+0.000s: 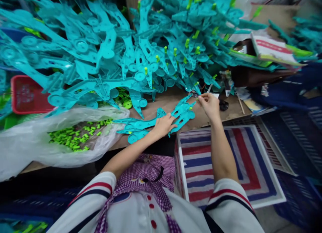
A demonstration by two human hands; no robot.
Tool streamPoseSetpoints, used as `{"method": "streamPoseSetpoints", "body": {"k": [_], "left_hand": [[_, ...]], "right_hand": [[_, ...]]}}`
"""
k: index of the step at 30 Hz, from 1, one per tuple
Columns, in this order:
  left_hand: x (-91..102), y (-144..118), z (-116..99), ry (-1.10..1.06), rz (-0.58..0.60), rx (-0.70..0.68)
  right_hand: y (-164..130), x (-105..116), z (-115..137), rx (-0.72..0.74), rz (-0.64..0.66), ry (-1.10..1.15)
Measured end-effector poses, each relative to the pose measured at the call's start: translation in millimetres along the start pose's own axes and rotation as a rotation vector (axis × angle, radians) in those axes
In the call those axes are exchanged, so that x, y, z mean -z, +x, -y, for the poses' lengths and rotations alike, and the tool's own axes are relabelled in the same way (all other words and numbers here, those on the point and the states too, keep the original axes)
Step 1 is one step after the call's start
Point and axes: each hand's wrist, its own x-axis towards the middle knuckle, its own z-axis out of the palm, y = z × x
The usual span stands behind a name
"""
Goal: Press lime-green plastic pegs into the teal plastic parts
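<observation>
White sleeves with red and navy stripes fill the bottom of the view, and a checked purple cloth (148, 174) lies between them at 6 o'clock. From there both bare forearms reach up toward the middle of the cardboard-covered table (166, 103). Pressed flat, the left hand (164, 125) has its fingers spread and released over a long teal plastic piece (156, 120), pinning it to the table. That piece lies with its long axis running from 8 o'clock, where its round discs sit, up to 2 o'clock, where its narrow forked tip points. At that tip the right hand (209, 104) has thumb and fingertips pinched together on something too small to make out. Behind both hands, from 10 to 1 o'clock, rises a big heap of matching teal pieces (120, 48), some carrying green pegs. At 8 o'clock a clear plastic bag (32, 142) holds loose green pegs (75, 137), with a red basket (27, 95) at 9 o'clock. A striped mat (226, 166) lies at 4 o'clock.
</observation>
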Motion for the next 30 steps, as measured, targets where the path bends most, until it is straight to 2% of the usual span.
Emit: {"method": "streamPoseSetpoints", "body": {"k": [3,5,9,11,15,20,27,30], "left_hand": [[8.4,9.8,-4.2,0.064,0.072,0.062],[12.8,14.7,-7.9,0.106,0.138,0.083],[18.4,17.4,-8.8,0.136,0.188,0.067],[20.2,16.7,-6.2,0.143,0.2,0.041],[22.6,15.9,-3.5,0.152,0.204,0.036],[22.1,16.8,-5.7,0.149,0.215,0.033],[21.8,17.7,-6.6,0.153,0.204,0.028],[24.5,17.4,-8.0,0.146,0.212,0.03]], "right_hand": [[8.4,-10.3,-5.6,-0.069,-0.06,-0.104],[10.4,-20.2,-9.3,-0.097,-0.075,-0.068],[2.2,-35.5,-16.3,-0.181,0.059,0.15],[-4.3,-39.3,-16.5,-0.186,0.055,0.157],[-10.5,-47.0,-8.0,-0.119,-0.05,-0.113],[-10.8,-58.6,0.1,-0.118,-0.058,-0.278],[1.0,-58.6,11.1,-0.125,0.07,-0.528],[-0.7,-58.4,12.8,-0.11,0.094,-0.497]]}}
